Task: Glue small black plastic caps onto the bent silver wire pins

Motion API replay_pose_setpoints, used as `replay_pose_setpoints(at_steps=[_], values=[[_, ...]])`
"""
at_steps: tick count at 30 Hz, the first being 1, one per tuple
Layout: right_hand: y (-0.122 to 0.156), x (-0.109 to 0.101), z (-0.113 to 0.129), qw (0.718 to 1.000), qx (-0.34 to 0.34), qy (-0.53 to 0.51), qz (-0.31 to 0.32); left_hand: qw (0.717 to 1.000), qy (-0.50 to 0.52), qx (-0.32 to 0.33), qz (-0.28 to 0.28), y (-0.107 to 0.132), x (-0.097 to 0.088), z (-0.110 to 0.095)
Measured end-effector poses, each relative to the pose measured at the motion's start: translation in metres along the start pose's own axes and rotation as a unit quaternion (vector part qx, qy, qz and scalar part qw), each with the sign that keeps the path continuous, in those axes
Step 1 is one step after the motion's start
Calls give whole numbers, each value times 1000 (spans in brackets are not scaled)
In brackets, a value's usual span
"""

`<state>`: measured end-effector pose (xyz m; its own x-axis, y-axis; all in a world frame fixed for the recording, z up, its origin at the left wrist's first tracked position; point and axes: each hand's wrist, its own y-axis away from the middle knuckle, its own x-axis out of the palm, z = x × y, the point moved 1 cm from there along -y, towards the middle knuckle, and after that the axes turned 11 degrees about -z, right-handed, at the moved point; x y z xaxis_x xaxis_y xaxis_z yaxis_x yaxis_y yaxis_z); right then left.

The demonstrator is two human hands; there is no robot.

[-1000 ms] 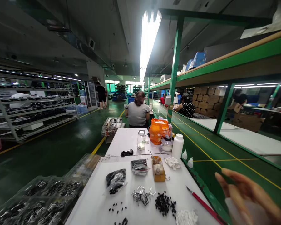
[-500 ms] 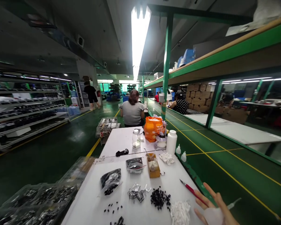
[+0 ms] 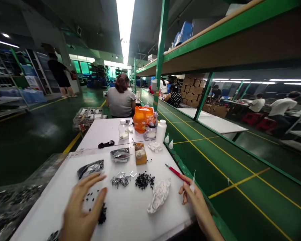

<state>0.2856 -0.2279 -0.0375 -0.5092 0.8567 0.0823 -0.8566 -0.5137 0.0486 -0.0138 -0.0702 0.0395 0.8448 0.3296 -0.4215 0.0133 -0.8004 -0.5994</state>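
The right hand (image 3: 193, 198) grips one white dropper (image 3: 193, 183), long axis and nozzle toward 12 o'clock; one red knife (image 3: 175, 171) points to 10. The left hand (image 3: 83, 207) gapes wide.

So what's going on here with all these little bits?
Somebody's working at a white table. The right hand holds a small pale bottle with a thin tip, beside a red-handled tool. The left hand is open over some little black pieces; I can't tell if it touches any. Crumpled white paper lies between the hands, near a bigger heap of black bits and some bent metal pieces.
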Motion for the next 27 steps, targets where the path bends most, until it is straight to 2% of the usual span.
replay_pose_setpoints(at_steps=[4, 8, 11, 15, 19, 21, 24, 27], values=[[-4, -4, -2, 999, -14, 48, 6, 991, 34, 61, 117, 25, 48, -9], [6, -13, -5, 995, -22, 93, -14, 969, 56, 134, 199, 47, 87, -41], [19, -17, -8, 991, -29, 126, -25, 960, 56, 160, 224, 58, 105, -61], [29, -13, -18, 986, -29, 160, -30, 954, 46, 162, 246, 68, 129, -70], [17, -6, -19, 985, -38, 157, -56, 953, 50, 134, 268, 75, 151, -72], [9, -3, -14, 986, -46, 146, -64, 953, 72, 105, 275, 76, 156, -74], [5, 2, -4, 988, -57, 125, -63, 949, 138, 33, 281, 73, 151, -78], [12, 12, 3, 992, -55, 100, -49, 925, 222, -69, 302, 65, 138, -80]])
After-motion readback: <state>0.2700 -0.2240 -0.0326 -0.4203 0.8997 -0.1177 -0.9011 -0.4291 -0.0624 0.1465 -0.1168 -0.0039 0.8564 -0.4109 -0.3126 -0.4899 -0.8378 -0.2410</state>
